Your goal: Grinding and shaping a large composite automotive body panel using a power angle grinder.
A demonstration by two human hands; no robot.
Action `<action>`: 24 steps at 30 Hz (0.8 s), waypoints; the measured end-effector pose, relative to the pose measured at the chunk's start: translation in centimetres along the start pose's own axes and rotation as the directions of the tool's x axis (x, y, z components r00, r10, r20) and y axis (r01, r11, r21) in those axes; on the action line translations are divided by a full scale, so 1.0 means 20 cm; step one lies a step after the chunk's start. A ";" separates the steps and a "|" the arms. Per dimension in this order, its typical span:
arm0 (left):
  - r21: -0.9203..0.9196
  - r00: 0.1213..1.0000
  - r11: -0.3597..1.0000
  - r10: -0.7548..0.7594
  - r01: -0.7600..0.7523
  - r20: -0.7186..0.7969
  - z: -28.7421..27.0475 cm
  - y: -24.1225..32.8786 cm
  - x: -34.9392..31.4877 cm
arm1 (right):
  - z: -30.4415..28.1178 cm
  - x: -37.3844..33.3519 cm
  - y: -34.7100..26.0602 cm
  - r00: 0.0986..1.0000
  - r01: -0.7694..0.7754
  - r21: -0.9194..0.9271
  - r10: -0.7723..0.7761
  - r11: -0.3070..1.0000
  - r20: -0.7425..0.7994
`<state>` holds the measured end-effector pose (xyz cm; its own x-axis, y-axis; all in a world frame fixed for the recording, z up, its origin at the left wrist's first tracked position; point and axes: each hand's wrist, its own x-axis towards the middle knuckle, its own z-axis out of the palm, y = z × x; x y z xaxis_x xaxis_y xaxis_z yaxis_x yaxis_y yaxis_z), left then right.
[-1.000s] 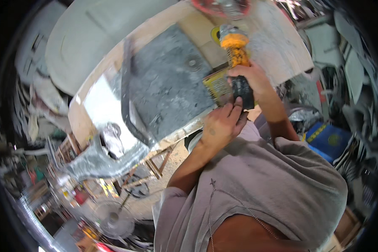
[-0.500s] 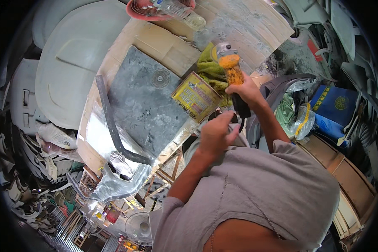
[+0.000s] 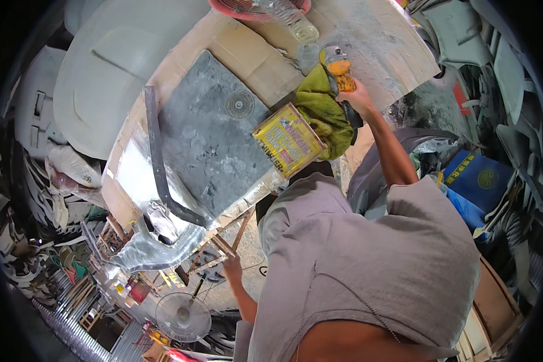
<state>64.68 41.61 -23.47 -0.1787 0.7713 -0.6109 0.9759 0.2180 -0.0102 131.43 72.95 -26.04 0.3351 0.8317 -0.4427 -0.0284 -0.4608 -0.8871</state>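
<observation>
My right hand point(image 3: 357, 101) is wrapped round an orange and black angle grinder point(image 3: 341, 69). The grinder's head is over the cardboard, with a green cloth point(image 3: 321, 105) beside and below it. Next to the cloth stands a yellow rectangular tin point(image 3: 289, 140). Down at the left, my left hand point(image 3: 233, 269) is at the table's wooden frame point(image 3: 224, 244). Its fingers look closed, but what they hold is too small to make out. A dark grey flat panel point(image 3: 208, 136) with a round disc point(image 3: 239, 104) on it lies on the table, and a dark curved strip point(image 3: 157, 157) runs along its left side.
A red-rimmed fan point(image 3: 253, 9) and a clear plastic bottle point(image 3: 295, 23) are at the far edge. Large grey panels point(image 3: 102, 78) stand at the left. A standing fan point(image 3: 184, 317) is below my left hand. A blue box point(image 3: 479, 178) sits at the right.
My left hand has left the grinder and dropped to the table frame at the lower left. My right hand has carried the grinder farther away, down onto the cloth's area.
</observation>
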 end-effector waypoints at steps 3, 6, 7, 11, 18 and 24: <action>-0.152 0.983 0.987 -0.031 0.059 0.182 0.37 -0.11 -0.31 | 0.12 0.07 -0.01 1.000 -0.018 -0.056 0.018 0.998 0.005; -0.492 0.909 0.787 -0.206 0.373 0.362 0.33 0.08 -0.34 | 0.06 0.03 -0.02 0.997 -0.068 -0.050 0.066 0.996 -0.042; -0.545 0.916 0.754 -0.190 0.366 0.353 0.32 0.11 -0.34 | 0.06 0.03 -0.01 0.997 -0.072 -0.052 0.070 0.996 -0.043; -0.744 0.940 0.576 -0.164 0.338 0.300 0.31 0.19 -0.41 | 0.05 0.11 0.06 0.999 -0.030 0.009 0.031 0.999 -0.044; -0.886 0.966 0.384 -0.126 0.259 0.228 0.29 0.19 -0.32 | 0.02 0.05 -0.03 0.996 -0.057 -0.004 0.056 0.998 -0.069; -0.848 0.868 0.246 -0.303 0.470 0.393 0.12 0.27 -0.18 | 0.02 0.07 0.02 0.994 -0.054 -0.118 0.042 0.991 -0.102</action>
<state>70.81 38.62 -23.27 -0.4012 0.3686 -0.8386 0.0502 0.9230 0.3816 131.46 74.10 -27.00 0.4281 0.7756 -0.4638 0.0653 -0.5384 -0.8401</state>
